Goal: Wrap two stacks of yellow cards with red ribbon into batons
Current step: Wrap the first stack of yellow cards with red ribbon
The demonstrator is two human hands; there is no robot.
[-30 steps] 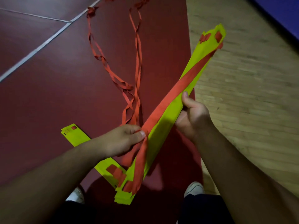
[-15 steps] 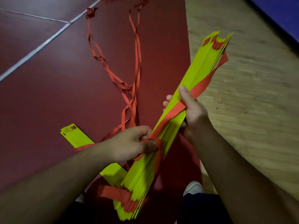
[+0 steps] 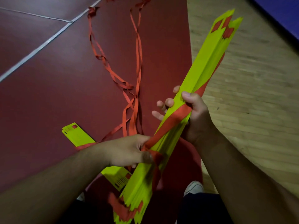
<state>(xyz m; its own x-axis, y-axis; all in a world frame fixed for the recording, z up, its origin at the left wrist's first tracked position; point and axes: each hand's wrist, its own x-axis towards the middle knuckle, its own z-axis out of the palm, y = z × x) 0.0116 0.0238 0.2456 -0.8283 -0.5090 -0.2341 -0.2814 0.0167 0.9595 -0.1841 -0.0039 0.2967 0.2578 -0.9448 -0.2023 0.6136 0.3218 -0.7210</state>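
Observation:
A long stack of yellow cards (image 3: 205, 62) slants from the lower middle up to the upper right. My right hand (image 3: 196, 113) grips it at its middle, thumb on top, pinning a red ribbon (image 3: 171, 122) that crosses the stack diagonally. My left hand (image 3: 129, 151) pinches the ribbon lower down, where it turns around the stack. The ribbon's loose length (image 3: 137, 65) trails away over the floor. A second yellow stack (image 3: 77, 136) lies on the floor under my left forearm, with ribbon across it.
Dark red mat (image 3: 48, 94) with a white line covers the floor at left and centre. Pale wooden floor (image 3: 250, 102) lies to the right, a blue surface (image 3: 284, 12) at the top right corner. My white shoe (image 3: 193, 188) shows below the stack.
The held stack has turned in my hands, its broad yellow face now up. My left hand has carried the ribbon around the lower part, and my right hand's grip has shifted on the middle.

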